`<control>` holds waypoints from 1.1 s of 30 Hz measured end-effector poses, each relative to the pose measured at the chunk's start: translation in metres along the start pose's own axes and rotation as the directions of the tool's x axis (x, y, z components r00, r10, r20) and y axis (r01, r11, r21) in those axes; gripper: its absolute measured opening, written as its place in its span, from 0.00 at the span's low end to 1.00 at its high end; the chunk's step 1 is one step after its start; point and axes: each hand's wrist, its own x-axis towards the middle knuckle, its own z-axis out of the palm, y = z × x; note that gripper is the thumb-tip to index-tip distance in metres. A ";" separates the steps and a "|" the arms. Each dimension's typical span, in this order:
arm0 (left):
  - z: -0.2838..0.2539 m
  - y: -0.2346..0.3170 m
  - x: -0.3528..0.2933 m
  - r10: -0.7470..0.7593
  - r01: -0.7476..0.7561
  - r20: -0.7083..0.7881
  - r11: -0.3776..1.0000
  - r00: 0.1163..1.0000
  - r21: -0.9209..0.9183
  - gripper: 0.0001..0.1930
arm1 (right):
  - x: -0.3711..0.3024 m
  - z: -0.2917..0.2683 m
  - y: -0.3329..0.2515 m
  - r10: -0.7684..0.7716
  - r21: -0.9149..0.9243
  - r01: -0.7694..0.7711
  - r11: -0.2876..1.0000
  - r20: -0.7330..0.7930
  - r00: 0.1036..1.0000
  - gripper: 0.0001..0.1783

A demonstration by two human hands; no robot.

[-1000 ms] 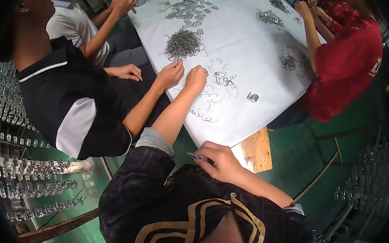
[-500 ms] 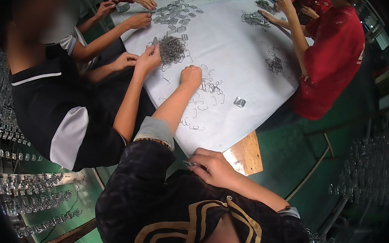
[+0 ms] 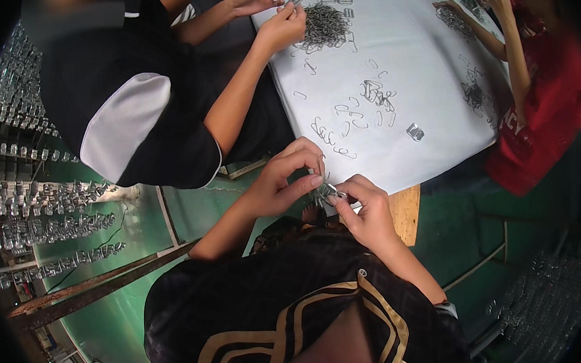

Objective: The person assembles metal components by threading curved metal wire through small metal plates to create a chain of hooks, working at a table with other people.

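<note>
Just off the table's near corner, my two hands meet in front of my chest. My right hand (image 3: 368,213) is closed, thumb and fingers pinching a small shiny metal buckle (image 3: 332,191). Against that buckle my left hand (image 3: 292,179) pinches a thin bent wire hook (image 3: 327,177); its fingers partly hide how many hooks it has. Beyond my hands, loose wire hooks (image 3: 331,138) lie scattered on the white table (image 3: 428,168). A small heap of the same hooks (image 3: 377,94) sits farther off. One flat silver metal piece (image 3: 415,132) rests to its right.
Close on my left, a co-worker in black (image 3: 174,104) handles a metal piece beside a large wire pile (image 3: 326,27). Across the right side sits a person in red (image 3: 548,113). Racks of hanging metal parts (image 3: 43,203) stand left; a wooden board (image 3: 405,214) shows under the table corner.
My left hand has come back from the hooks on the table to meet my right hand. My right hand has moved up and right with the metal buckle. The whole view has shifted.
</note>
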 end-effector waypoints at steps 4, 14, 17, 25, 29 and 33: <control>0.002 0.010 -0.024 -0.039 0.040 -0.014 0.996 0.999 0.079 0.04 | 0.003 0.010 -0.005 0.020 0.049 -0.021 0.999 0.006 1.000 0.05; 0.015 0.007 -0.039 0.044 0.023 -0.207 0.951 0.977 0.308 0.04 | 0.008 0.027 -0.004 -0.071 -0.072 0.071 0.995 -0.005 0.997 0.07; 0.019 0.002 -0.044 0.044 0.009 -0.208 0.969 0.977 0.247 0.05 | 0.007 0.023 0.001 -0.027 0.007 0.026 1.000 0.074 0.997 0.10; 0.018 0.004 -0.061 0.075 -0.014 -0.248 0.971 0.966 0.239 0.09 | 0.025 -0.067 0.137 0.167 -0.286 -0.296 0.912 -0.400 0.901 0.22; 0.016 0.007 -0.059 0.083 -0.021 -0.231 0.966 0.969 0.259 0.09 | 0.035 -0.096 0.194 0.053 -0.610 -0.409 0.679 -0.515 0.856 0.23; 0.015 0.009 -0.057 0.078 -0.012 -0.244 0.965 0.967 0.261 0.09 | 0.047 -0.104 0.208 0.041 -0.744 -0.411 0.527 -0.461 0.887 0.20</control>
